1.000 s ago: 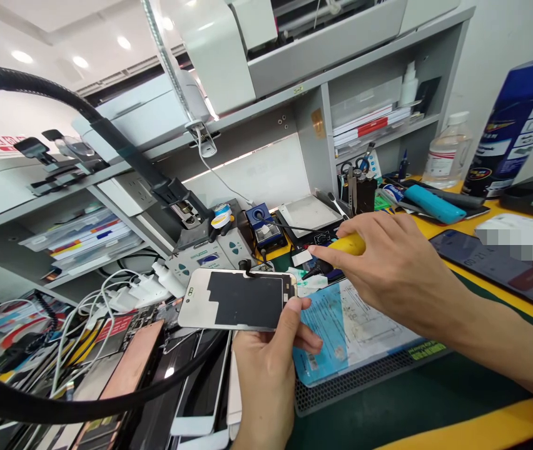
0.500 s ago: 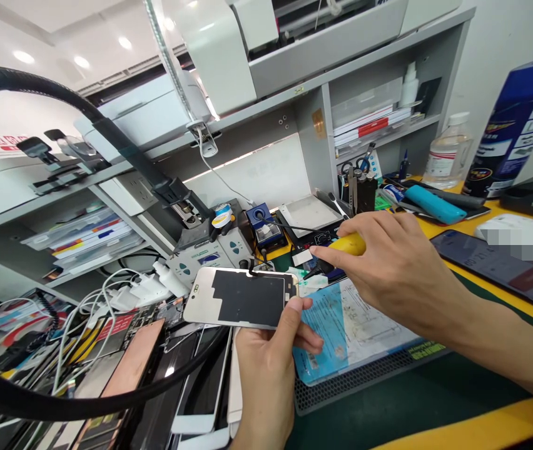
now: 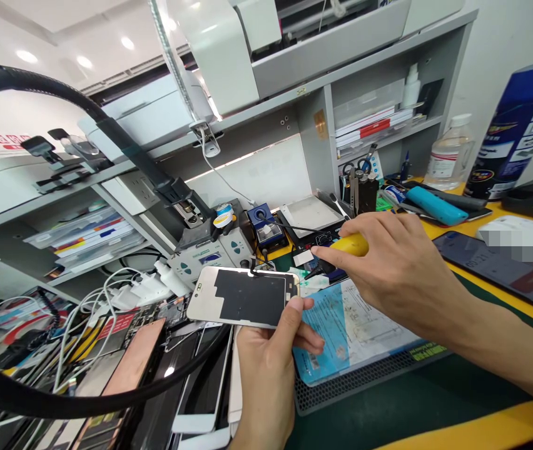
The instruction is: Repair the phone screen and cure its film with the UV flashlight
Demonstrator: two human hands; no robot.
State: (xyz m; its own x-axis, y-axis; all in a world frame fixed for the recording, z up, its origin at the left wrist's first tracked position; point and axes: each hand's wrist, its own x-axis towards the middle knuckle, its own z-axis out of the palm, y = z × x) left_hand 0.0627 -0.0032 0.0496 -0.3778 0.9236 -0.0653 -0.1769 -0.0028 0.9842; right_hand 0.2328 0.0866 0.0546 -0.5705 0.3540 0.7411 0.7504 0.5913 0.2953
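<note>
In my left hand [image 3: 273,356] is a phone screen [image 3: 252,299], its back facing me, with a pale metal plate, a black patch and a short flex cable at its upper edge. The thumb presses on its right end and the fingers are underneath. My right hand [image 3: 391,269] is closed round a yellow-handled tool [image 3: 348,245] just above and to the right of the screen. Its working end is partly hidden, so the exact kind does not show. A blue-and-white printed sheet [image 3: 360,325] lies on the mat below both hands.
Phones and phone parts [image 3: 201,381] crowd the left side, beside white chargers and cables [image 3: 139,290]. Behind stand a grey control unit [image 3: 208,256] and a blue tool station [image 3: 266,228]. A phone [image 3: 496,262] lies at right. A black hose [image 3: 107,400] arcs across the left foreground.
The left end of the phone screen has shifted slightly to the right. Both hands keep their grips, and the yellow-handled tool stays almost where it was.
</note>
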